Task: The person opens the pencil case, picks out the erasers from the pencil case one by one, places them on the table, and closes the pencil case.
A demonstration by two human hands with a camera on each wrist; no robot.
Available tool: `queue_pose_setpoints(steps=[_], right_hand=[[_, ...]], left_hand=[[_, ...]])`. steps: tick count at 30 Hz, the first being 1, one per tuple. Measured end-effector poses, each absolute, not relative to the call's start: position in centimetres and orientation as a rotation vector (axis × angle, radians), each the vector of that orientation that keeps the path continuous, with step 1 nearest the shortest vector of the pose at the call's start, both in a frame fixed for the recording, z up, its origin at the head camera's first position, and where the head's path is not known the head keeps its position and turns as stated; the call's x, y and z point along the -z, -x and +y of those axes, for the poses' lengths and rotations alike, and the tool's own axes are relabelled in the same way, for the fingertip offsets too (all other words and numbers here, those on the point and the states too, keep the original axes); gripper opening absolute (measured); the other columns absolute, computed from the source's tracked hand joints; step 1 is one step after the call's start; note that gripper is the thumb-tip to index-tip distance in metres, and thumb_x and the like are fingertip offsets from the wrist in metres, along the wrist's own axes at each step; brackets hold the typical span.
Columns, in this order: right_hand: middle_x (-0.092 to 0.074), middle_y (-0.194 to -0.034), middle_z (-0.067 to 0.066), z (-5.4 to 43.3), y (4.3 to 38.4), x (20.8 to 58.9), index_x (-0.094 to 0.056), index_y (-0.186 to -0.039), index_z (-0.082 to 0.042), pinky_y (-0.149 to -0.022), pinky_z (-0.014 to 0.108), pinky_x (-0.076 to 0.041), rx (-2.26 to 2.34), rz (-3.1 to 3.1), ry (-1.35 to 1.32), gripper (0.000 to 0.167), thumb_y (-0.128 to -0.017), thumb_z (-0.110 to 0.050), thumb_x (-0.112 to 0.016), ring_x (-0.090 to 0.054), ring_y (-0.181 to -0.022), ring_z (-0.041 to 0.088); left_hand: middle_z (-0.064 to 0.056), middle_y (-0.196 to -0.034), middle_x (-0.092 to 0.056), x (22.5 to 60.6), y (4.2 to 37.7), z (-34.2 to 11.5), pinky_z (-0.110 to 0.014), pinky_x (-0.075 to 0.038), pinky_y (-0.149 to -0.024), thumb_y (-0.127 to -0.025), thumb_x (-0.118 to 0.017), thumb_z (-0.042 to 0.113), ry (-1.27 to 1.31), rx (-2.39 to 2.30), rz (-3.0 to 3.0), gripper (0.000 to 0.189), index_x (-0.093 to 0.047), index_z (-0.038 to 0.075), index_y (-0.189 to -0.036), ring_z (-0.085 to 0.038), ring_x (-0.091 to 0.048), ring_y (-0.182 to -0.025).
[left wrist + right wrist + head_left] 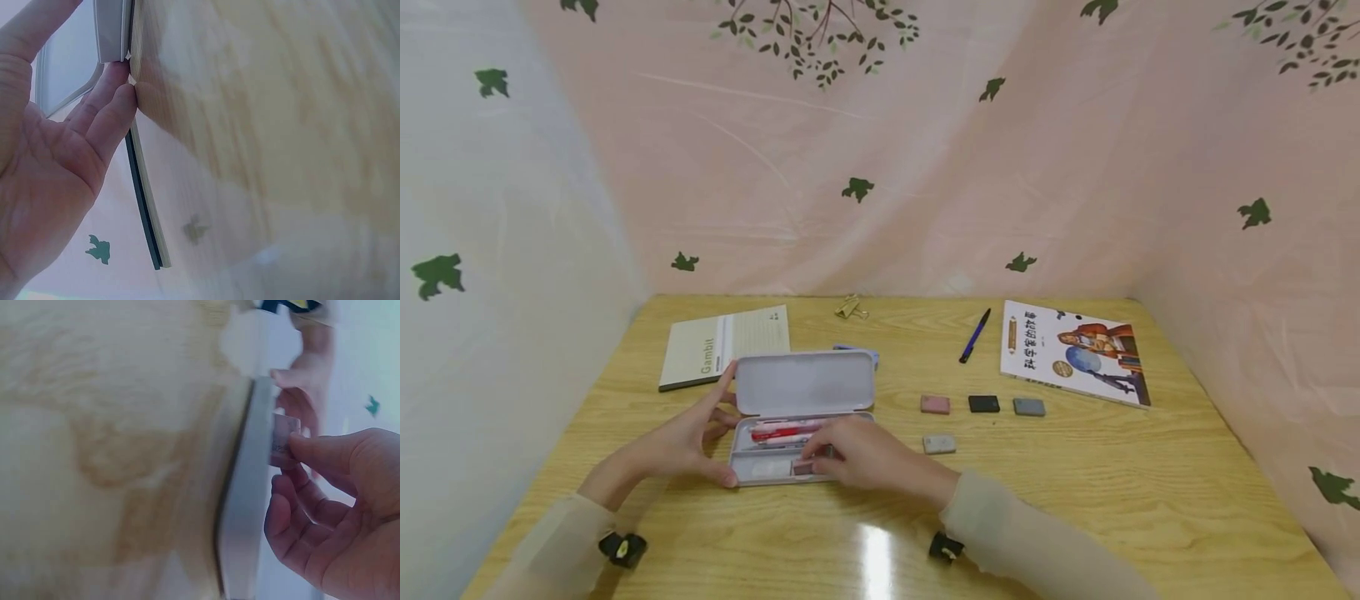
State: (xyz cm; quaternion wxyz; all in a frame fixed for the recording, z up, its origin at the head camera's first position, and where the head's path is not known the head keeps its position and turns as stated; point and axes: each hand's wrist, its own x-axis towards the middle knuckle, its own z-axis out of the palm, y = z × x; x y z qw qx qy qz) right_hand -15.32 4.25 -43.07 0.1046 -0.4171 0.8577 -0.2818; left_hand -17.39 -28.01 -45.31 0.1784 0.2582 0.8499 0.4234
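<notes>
An open pencil case (pixel 805 385) with a pale lid stands on the table, its lid raised at the back. Several pens (pixel 780 432), red and pink among them, lie in its rear compartment. My left hand (pixel 681 442) holds the case at its left side, thumb on the front corner and index finger up at the lid. My right hand (pixel 868 454) pinches a small mauve eraser (pixel 284 439) between thumb and fingers, over the front compartment. That eraser is partly hidden by fingers in the head view. A whitish piece (pixel 769 468) lies left of it in the compartment.
Right of the case lie a pink eraser (pixel 935 404), a black eraser (pixel 983 403), a blue-grey eraser (pixel 1028 407) and a grey eraser (pixel 939 444). Farther back are a notebook (pixel 700 354), a binder clip (pixel 850 307), a blue object (pixel 876 357), a pen (pixel 975 336) and a book (pixel 1071 354).
</notes>
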Motion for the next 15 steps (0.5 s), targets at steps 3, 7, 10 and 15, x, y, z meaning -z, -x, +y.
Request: queue_pose_setpoints(steps=[3,7,10,15], right_hand=[[-0.07,-0.104,-0.014,5.5,15.5,42.4,-0.078,-0.112,-0.019,-0.065,0.014,-0.05,0.978,2.442,1.207,0.016,-0.099,-0.022,-0.068,-0.056,-0.073,-0.001],[-0.072,-0.108,-0.009,7.8,15.6,41.3,-0.076,-0.116,-0.015,-0.071,0.019,-0.056,1.126,2.324,1.135,0.019,-0.1,-0.02,-0.067,-0.062,-0.082,0.005],[-0.072,-0.111,-0.006,10.1,15.7,40.7,-0.075,-0.119,-0.014,-0.076,0.023,-0.058,1.167,2.307,1.094,0.021,-0.101,-0.02,-0.066,-0.064,-0.088,0.007],[-0.071,-0.111,-0.005,14.5,16.0,40.4,-0.074,-0.119,-0.013,-0.078,0.031,-0.061,1.201,2.323,1.072,0.021,-0.101,-0.018,-0.066,-0.066,-0.091,0.01]], left_hand=[[-0.019,-0.143,-0.036,45.3,17.4,-28.0,-0.054,-0.036,-0.112,-0.07,-0.095,0.029,-0.724,-1.191,2.403,0.146,0.021,0.035,-0.159,-0.034,-0.054,-0.126],[-0.019,-0.143,-0.036,45.2,17.3,-27.9,-0.054,-0.036,-0.112,-0.07,-0.095,0.03,-0.725,-1.189,2.41,0.147,0.021,0.032,-0.16,-0.034,-0.055,-0.125],[-0.019,-0.143,-0.036,45.1,17.2,-27.8,-0.054,-0.036,-0.111,-0.07,-0.096,0.029,-0.73,-1.193,2.412,0.147,0.02,0.032,-0.16,-0.034,-0.055,-0.125],[-0.018,-0.143,-0.036,45.1,17.2,-27.7,-0.053,-0.037,-0.111,-0.07,-0.095,0.029,-0.738,-1.188,2.421,0.146,0.02,0.034,-0.159,-0.035,-0.054,-0.126]])
